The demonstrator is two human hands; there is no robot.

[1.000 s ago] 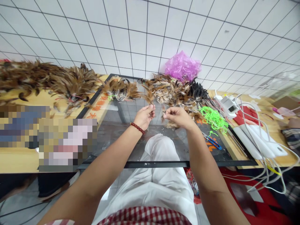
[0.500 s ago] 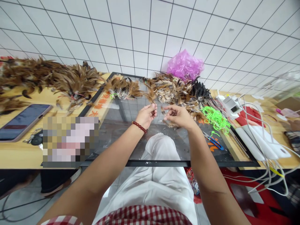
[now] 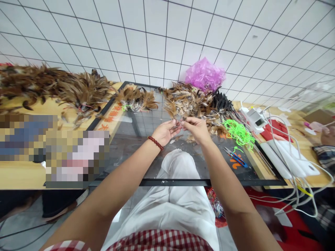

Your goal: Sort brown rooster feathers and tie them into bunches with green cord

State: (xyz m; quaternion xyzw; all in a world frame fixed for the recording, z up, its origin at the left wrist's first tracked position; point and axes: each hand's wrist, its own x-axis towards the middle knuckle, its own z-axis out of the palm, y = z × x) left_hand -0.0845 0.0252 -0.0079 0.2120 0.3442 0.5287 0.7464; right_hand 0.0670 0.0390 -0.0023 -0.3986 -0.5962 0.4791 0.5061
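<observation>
My left hand [image 3: 165,131], with a red bead bracelet at the wrist, pinches the quills of a small bunch of brown feathers [image 3: 171,111] above the glass tabletop [image 3: 136,153]. My right hand [image 3: 195,128] meets it fingertip to fingertip, fingers pinched on the same feather stems. A loose heap of brown and speckled feathers [image 3: 191,101] lies just beyond both hands. A smaller tied bundle of feathers [image 3: 136,99] rests to the left of it.
A long pile of brown feathers [image 3: 52,87] covers the wooden table at the left. A pink plastic bag [image 3: 205,74], green cord [image 3: 239,132], blue snips [image 3: 235,157], white devices and cables [image 3: 285,153] lie at the right. My white trousers show below the glass.
My two hands have come together from a small gap. The right hand's fingers, spread half a second ago, now pinch the feather stems held by the left.
</observation>
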